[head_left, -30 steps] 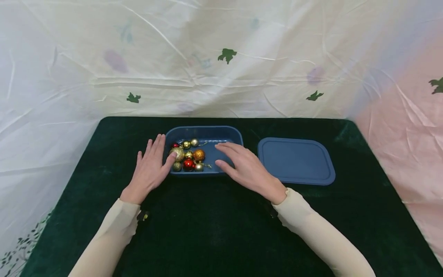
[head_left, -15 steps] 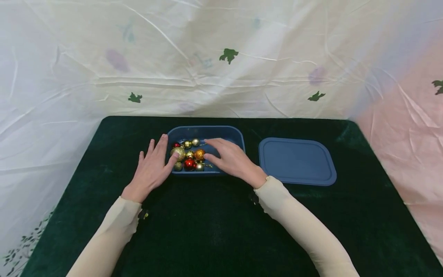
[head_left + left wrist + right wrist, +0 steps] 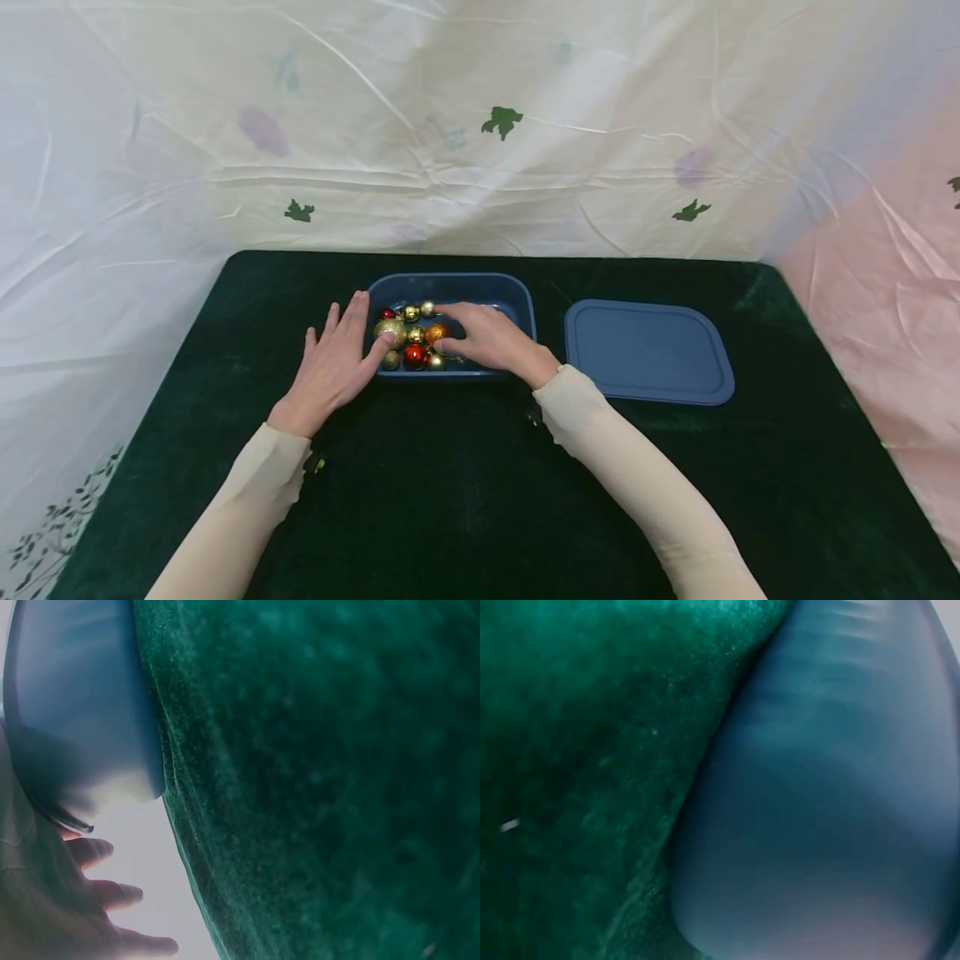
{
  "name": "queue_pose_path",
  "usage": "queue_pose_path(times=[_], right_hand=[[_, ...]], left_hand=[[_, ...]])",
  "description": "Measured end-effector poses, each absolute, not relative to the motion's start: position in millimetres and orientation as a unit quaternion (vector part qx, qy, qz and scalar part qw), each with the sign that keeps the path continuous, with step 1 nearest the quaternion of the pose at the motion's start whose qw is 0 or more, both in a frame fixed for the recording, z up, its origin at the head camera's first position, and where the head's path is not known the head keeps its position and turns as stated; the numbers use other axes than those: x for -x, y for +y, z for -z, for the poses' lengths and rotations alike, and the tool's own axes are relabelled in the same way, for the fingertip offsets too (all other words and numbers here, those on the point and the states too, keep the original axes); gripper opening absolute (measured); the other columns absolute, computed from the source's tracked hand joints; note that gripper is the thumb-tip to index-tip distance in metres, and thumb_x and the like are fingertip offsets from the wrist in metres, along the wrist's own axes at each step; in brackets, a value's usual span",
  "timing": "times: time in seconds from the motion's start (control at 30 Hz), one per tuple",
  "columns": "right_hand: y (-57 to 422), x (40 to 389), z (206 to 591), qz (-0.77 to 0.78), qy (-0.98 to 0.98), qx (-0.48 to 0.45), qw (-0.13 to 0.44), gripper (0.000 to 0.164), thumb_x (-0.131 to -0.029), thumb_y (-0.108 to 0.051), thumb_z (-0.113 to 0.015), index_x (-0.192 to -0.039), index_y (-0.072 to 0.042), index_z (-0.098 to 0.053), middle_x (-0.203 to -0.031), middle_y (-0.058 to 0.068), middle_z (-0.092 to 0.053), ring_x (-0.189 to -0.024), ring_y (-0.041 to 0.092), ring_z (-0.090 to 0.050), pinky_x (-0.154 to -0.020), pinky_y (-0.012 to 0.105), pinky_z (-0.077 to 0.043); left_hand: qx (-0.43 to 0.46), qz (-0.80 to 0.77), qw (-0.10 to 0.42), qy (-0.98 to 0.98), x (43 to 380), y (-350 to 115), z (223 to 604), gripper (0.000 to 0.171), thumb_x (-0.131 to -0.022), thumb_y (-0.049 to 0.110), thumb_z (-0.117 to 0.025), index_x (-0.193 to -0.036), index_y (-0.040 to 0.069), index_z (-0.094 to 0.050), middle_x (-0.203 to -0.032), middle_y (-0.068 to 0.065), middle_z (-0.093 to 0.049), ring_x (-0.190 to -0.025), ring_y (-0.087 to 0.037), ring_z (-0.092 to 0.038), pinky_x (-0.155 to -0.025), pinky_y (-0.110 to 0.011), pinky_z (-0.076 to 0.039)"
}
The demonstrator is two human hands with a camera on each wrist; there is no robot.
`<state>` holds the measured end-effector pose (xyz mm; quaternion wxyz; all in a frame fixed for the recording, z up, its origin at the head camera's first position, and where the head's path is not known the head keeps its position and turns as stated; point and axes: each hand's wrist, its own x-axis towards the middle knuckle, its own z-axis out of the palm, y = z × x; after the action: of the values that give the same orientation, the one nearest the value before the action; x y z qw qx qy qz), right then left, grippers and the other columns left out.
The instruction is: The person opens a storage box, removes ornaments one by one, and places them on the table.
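Observation:
A blue plastic box [image 3: 480,292] on the dark green cloth holds several small Christmas baubles in its left half. My left hand [image 3: 330,362] lies against the box's left end, fingers straight and spread. Its thumb reaches over the rim to the large gold glitter bauble [image 3: 388,332]. My right hand [image 3: 487,337] reaches into the box from the right. Its thumb and fingers stand apart beside the orange bauble [image 3: 437,332]; contact is unclear. A shiny red bauble [image 3: 414,355] sits near the front wall. The left wrist view shows the left fingers [image 3: 120,892] past the box's end.
A flat blue lid [image 3: 648,350] lies on the table right of the box. The green cloth [image 3: 450,483] stretches in front toward me. A pale patterned curtain [image 3: 420,125] hangs behind the table. The right wrist view shows the box's outer wall [image 3: 817,810], without the hand.
My right hand has moved left and inward over the box, from its right side to beside the orange bauble. The left hand keeps its place at the box. The baubles look unmoved.

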<state>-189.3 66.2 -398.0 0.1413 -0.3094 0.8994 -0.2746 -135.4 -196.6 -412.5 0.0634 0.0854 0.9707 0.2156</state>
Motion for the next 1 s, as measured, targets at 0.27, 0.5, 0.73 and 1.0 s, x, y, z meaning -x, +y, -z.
queue_pose_path(times=[0.27, 0.5, 0.73, 1.0], right_hand=[[61, 200, 402, 0.274, 0.898, 0.303, 0.164, 0.061, -0.097, -0.033, -0.074, -0.150, -0.010, -0.054, -0.146, 0.011, -0.059, -0.132, 0.024, -0.057, -0.112, 0.042, -0.045], [58, 203, 404, 0.272, 0.897, 0.300, 0.175, 0.051, -0.097, -0.028, -0.074, -0.143, -0.011, -0.061, -0.144, 0.009, -0.061, -0.130, 0.024, -0.058, -0.111, 0.041, -0.046], [67, 200, 400, 0.301, 0.893, 0.294, 0.160, 0.048, -0.098, -0.027, -0.072, -0.143, -0.013, -0.062, -0.142, 0.007, -0.062, -0.131, 0.023, -0.057, -0.110, 0.042, -0.046], [81, 186, 383, 0.343, 0.885, 0.302, 0.089, 0.047, -0.099, -0.031, -0.072, -0.142, -0.012, -0.064, -0.135, 0.006, -0.065, -0.124, 0.021, -0.060, -0.105, 0.041, -0.050]], left_hand=[[-0.083, -0.213, 0.066, 0.971, 136, -196, 414, 0.090, -0.104, 0.071, -0.025, -0.167, 0.013, 0.002, -0.173, -0.016, -0.002, -0.155, -0.050, -0.003, -0.115, -0.079, -0.004], [-0.082, -0.210, 0.066, 0.972, 136, -196, 413, 0.089, -0.104, 0.069, -0.026, -0.167, 0.013, 0.003, -0.173, -0.016, -0.002, -0.155, -0.050, -0.004, -0.115, -0.079, -0.005], [-0.079, -0.214, 0.065, 0.971, 137, -194, 414, 0.090, -0.104, 0.069, -0.027, -0.167, 0.012, 0.001, -0.173, -0.016, -0.003, -0.155, -0.050, -0.004, -0.116, -0.078, -0.005], [-0.075, -0.210, 0.066, 0.973, 135, -195, 413, 0.090, -0.104, 0.069, -0.027, -0.167, 0.012, 0.001, -0.173, -0.016, -0.003, -0.155, -0.051, -0.004, -0.115, -0.079, -0.004]])
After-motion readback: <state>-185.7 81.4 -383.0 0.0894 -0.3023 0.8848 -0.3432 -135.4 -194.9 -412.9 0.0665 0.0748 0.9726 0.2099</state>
